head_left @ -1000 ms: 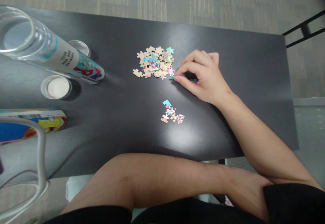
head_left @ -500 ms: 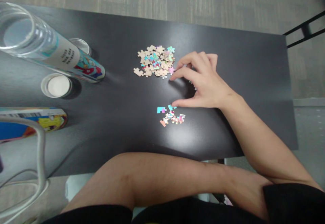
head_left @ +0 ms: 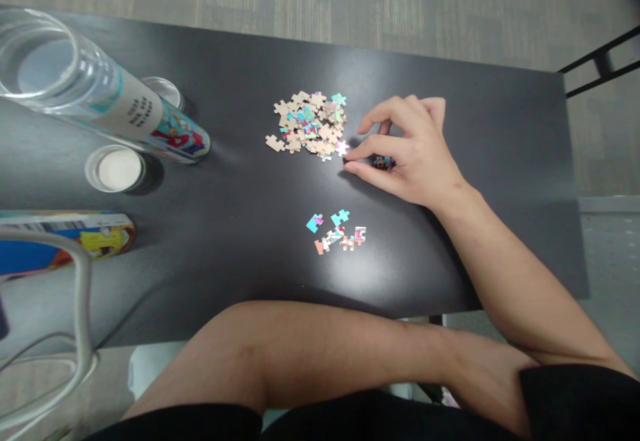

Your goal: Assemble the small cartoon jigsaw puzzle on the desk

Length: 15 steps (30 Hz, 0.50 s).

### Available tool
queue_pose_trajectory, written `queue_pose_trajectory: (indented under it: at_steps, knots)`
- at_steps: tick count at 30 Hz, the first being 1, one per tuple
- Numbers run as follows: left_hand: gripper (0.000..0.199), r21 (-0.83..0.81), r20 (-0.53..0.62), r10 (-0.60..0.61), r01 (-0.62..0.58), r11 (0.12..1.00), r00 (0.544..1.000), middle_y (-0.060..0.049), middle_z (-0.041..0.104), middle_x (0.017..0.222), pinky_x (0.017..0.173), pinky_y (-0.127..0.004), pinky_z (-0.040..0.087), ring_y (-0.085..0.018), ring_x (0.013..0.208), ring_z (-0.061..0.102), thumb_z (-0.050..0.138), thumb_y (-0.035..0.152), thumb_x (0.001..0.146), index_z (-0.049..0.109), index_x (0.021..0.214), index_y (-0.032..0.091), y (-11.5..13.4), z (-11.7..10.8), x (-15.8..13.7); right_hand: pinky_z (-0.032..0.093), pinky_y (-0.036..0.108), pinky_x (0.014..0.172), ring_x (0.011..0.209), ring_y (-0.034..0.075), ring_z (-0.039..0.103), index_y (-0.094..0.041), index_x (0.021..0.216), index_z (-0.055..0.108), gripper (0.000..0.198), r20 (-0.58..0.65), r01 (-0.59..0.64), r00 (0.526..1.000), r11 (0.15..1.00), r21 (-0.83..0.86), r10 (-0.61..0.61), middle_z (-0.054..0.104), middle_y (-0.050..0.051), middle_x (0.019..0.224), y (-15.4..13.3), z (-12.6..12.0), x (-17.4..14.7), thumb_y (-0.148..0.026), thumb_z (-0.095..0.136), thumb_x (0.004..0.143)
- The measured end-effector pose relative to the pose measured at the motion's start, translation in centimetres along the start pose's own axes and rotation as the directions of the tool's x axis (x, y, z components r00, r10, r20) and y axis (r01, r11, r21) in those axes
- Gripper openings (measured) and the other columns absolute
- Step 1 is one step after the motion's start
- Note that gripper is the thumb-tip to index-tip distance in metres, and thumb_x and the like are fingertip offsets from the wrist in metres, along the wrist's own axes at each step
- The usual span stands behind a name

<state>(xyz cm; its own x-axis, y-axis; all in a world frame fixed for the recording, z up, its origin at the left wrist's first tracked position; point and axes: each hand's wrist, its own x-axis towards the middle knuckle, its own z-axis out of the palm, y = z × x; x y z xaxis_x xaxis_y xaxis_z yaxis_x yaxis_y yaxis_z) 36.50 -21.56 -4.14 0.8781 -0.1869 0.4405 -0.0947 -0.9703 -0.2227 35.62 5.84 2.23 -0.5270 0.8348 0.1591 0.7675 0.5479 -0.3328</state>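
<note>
My right hand (head_left: 405, 151) is over the table, its thumb and index fingertip brought together. They pinch at the edge of a pale pink puzzle piece (head_left: 342, 148). That piece lies at the near right edge of a heap of jigsaw pieces (head_left: 300, 135), many with their plain beige backs up. Under my right palm, partly hidden, sits a small dark, colourful group of pieces (head_left: 384, 162). Closer to me lie several loose pieces, among them a blue one with purple (head_left: 315, 223) and a turquoise one (head_left: 341, 217). My left forearm lies along the table's front edge; its hand is out of sight.
On the left of the dark table (head_left: 240, 227) stands a tall clear bottle (head_left: 130, 107) with a printed label. Two round lids (head_left: 119, 169) are near it. A colourful box (head_left: 100, 235) and a thick white cable (head_left: 83, 294) are at the near left.
My right thumb has moved away from the loose pieces to meet the index finger. The pink piece has shifted slightly toward me, and the blue and turquoise pieces have turned.
</note>
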Motion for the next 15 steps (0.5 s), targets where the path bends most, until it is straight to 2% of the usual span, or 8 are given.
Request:
queue_pose_trajectory:
  at_steps: [1,2,5,6,9,11,13,15]
  knots:
    - [0.067,-0.009,-0.099,0.064,-0.065,0.998,0.993,-0.012,0.08,0.11,0.062,-0.037,0.059,-0.027,0.109,0.093,0.03,0.051,0.101,0.092,0.125,0.06,0.8,0.4,0.0,0.044,0.086,0.133,0.132,0.047,0.079,-0.039,0.12,0.098,0.041,-0.006,0.002,1.0,1.0,0.003,-0.002,0.088,0.011,0.156,0.0,0.0,0.0,-0.071,0.073,0.125]
    - [0.069,-0.004,-0.123,0.084,-0.085,0.996,0.989,-0.012,0.08,0.112,0.063,-0.037,0.06,-0.026,0.112,0.094,0.03,0.048,0.101,0.092,0.129,0.06,1.4,0.9,0.0,0.044,0.087,0.133,0.133,0.048,0.079,-0.039,0.125,0.098,0.041,-0.005,0.001,1.0,1.0,0.007,-0.001,0.088,0.011,0.156,0.0,0.0,0.0,-0.072,0.074,0.125]
    - [0.072,0.063,-0.135,0.026,-0.018,0.998,0.991,-0.014,0.081,0.115,0.061,-0.038,0.059,-0.028,0.112,0.095,0.027,0.051,0.101,0.094,0.128,0.055,2.3,1.6,0.4,0.044,0.087,0.133,0.135,0.048,0.079,-0.044,0.147,0.096,0.043,0.012,-0.007,1.0,1.0,0.018,0.007,0.088,0.011,0.157,0.1,0.0,0.0,-0.073,0.072,0.126]
    - [0.072,0.075,-0.13,0.002,0.008,0.997,0.992,-0.015,0.081,0.115,0.06,-0.038,0.058,-0.028,0.11,0.095,0.027,0.054,0.1,0.094,0.125,0.053,2.1,1.6,0.5,0.044,0.088,0.133,0.134,0.047,0.079,-0.046,0.147,0.096,0.042,0.019,-0.005,1.0,1.0,0.02,0.004,0.088,0.01,0.157,0.2,-0.1,0.0,-0.072,0.071,0.126]
    - [0.066,0.006,-0.08,-0.004,0.005,1.0,0.997,-0.015,0.081,0.117,0.055,-0.036,0.054,-0.029,0.106,0.095,0.033,0.063,0.095,0.095,0.113,0.053,0.9,0.5,0.4,0.041,0.089,0.133,0.131,0.046,0.079,-0.044,0.123,0.1,0.04,0.006,-0.006,1.0,1.0,0.014,0.006,0.089,0.008,0.154,0.8,0.0,0.0,-0.072,0.072,0.126]
    - [0.06,-0.05,-0.038,0.038,-0.04,0.998,0.999,-0.013,0.081,0.12,0.054,-0.035,0.053,-0.029,0.108,0.094,0.036,0.065,0.093,0.093,0.109,0.056,-0.2,-0.5,0.0,0.043,0.088,0.131,0.13,0.048,0.079,-0.039,0.111,0.098,0.041,-0.058,-0.006,0.998,1.0,0.014,0.007,0.089,0.01,0.148,1.2,0.2,-0.1,-0.073,0.079,0.122]
    - [0.061,-0.068,-0.03,0.079,-0.08,0.994,0.996,-0.012,0.082,0.122,0.054,-0.035,0.054,-0.029,0.109,0.094,0.034,0.061,0.093,0.092,0.11,0.059,-1.1,-1.4,-0.3,0.045,0.086,0.128,0.129,0.049,0.078,-0.035,0.117,0.097,0.039,-0.105,0.002,0.994,1.0,0.026,0.001,0.089,0.013,0.143,1.5,0.5,-0.1,-0.073,0.087,0.117]
    - [0.067,-0.046,0.0,0.035,-0.034,0.998,0.999,-0.014,0.081,0.117,0.052,-0.035,0.053,-0.03,0.102,0.094,0.027,0.061,0.094,0.093,0.105,0.056,-1.8,-1.8,-0.4,0.047,0.082,0.126,0.128,0.048,0.079,-0.033,0.127,0.096,0.038,-0.11,0.006,0.994,0.999,0.044,-0.001,0.089,0.014,0.14,1.6,0.7,-0.1,-0.069,0.09,0.116]
